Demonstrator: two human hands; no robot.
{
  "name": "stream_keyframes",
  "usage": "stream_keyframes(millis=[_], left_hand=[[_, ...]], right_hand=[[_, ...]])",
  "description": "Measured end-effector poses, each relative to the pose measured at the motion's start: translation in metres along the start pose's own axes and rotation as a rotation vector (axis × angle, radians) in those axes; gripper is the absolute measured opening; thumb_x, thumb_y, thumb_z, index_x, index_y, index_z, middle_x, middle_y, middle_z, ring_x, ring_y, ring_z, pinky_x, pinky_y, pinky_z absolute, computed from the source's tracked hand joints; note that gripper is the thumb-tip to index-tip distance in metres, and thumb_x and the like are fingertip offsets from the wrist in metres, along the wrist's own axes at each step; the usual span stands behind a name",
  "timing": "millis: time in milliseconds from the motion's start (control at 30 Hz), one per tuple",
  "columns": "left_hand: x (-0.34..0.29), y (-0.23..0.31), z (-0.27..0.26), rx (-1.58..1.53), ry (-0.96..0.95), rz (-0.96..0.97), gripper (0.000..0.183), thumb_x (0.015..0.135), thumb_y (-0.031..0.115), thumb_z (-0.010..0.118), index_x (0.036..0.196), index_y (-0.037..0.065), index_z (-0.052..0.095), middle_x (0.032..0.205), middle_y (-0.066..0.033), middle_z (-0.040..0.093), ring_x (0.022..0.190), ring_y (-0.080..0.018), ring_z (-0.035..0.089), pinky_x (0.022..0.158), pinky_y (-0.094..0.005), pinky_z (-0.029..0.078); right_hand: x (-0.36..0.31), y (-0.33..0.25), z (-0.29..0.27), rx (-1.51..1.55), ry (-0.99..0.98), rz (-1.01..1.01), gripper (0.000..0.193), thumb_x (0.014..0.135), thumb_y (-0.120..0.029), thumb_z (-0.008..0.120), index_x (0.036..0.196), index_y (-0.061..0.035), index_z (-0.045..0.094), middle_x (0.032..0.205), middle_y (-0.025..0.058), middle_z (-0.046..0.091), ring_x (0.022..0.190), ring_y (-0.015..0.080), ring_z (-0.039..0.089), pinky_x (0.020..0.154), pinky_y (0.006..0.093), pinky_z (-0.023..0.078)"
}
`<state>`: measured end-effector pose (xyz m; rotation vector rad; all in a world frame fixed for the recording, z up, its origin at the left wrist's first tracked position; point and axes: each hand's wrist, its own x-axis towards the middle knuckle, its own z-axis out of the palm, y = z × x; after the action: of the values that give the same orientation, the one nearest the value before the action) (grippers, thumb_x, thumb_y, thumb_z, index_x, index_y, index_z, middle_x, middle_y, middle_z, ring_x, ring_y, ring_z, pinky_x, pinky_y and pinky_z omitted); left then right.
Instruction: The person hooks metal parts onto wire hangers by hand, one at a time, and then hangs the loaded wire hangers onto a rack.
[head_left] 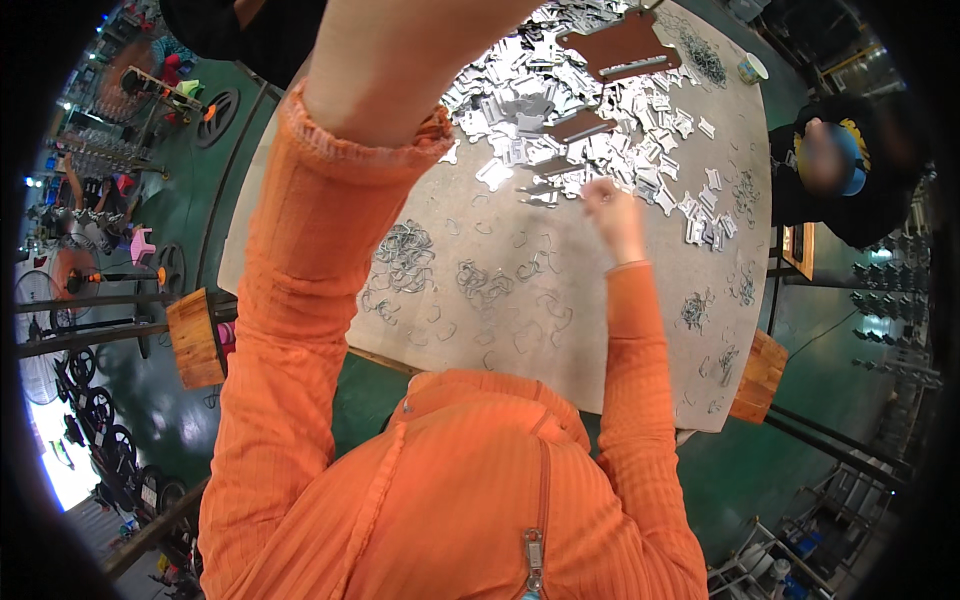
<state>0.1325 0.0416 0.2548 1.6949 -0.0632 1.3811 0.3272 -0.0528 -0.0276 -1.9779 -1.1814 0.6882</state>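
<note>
My left arm [400,70] reaches up past the top edge, so its hand is out of sight. In front of me hangs a chain of flat metal plates, the highest a brown-looking plate [620,48] with a smaller hanging plate [580,125] below it. My right hand [612,212] is beside the lower end of this chain, fingers pinched together; what they hold, if anything, is too small to make out. Behind it spreads a heap of shiny metal plates [520,85]. Bent wire hooks [402,258] lie in a pile on the table's left, with several loose hooks [485,282] nearer the middle.
The beige-topped table [480,340] carries more wire hooks [695,310] at its right side and a pale cup [752,68] at the far right corner. A person in black [850,190] is at the right edge. Wooden stools [198,338] flank the table.
</note>
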Motion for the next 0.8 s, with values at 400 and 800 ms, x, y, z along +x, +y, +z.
stream_keyframes(millis=[400,800], left_hand=[[0.003,-0.001,-0.010,0.144,0.143,-0.183,0.015,0.083,0.009,0.061,0.095,0.000,0.063,0.080,-0.0039,0.065,0.067,-0.0067,0.059,0.061,-0.0196,0.049],[-0.006,0.013,-0.006,0.179,0.225,-0.201,0.019,0.078,0.010,0.068,0.092,-0.003,0.066,0.076,-0.0062,0.067,0.067,-0.0083,0.061,0.059,-0.0198,0.049]], right_hand=[[-0.023,0.029,0.055,-0.400,-0.021,-0.229,0.013,0.079,-0.018,0.062,0.079,-0.0054,0.059,0.073,0.0136,0.062,0.066,0.0314,0.060,0.062,0.0424,0.047],[-0.045,-0.310,-0.146,0.727,-0.087,-0.711,0.024,0.082,-0.004,0.062,0.104,0.0017,0.053,0.089,0.0128,0.064,0.073,0.0158,0.065,0.064,0.0233,0.054]])
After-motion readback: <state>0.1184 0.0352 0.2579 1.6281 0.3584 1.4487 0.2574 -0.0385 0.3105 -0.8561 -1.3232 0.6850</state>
